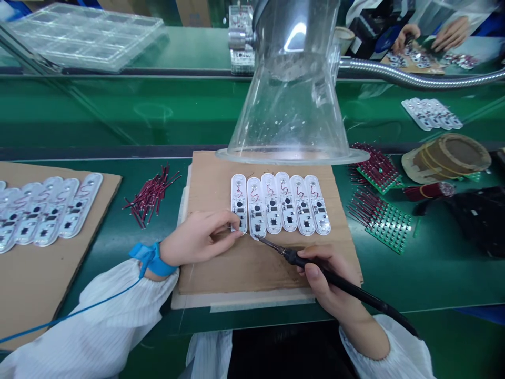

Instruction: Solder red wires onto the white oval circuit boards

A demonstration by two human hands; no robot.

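Several white oblong circuit boards (281,203) lie side by side on a brown cardboard sheet (221,263). My right hand (323,279) grips a black soldering iron (300,259), whose tip touches the lower end of the second board from the left. My left hand (197,238), with a blue wrist strap (152,258) on it, rests on the cardboard with its fingers pinched together at the lower end of the leftmost board. What the fingers pinch is too small to make out.
A clear fume hood (292,95) hangs over the boards. Loose red wires (152,195) lie to the left, beside another cardboard with boards (47,210). Green boards bristling with red wires (379,210) and tape rolls (450,155) sit right. Another person's hands (434,34) work beyond.
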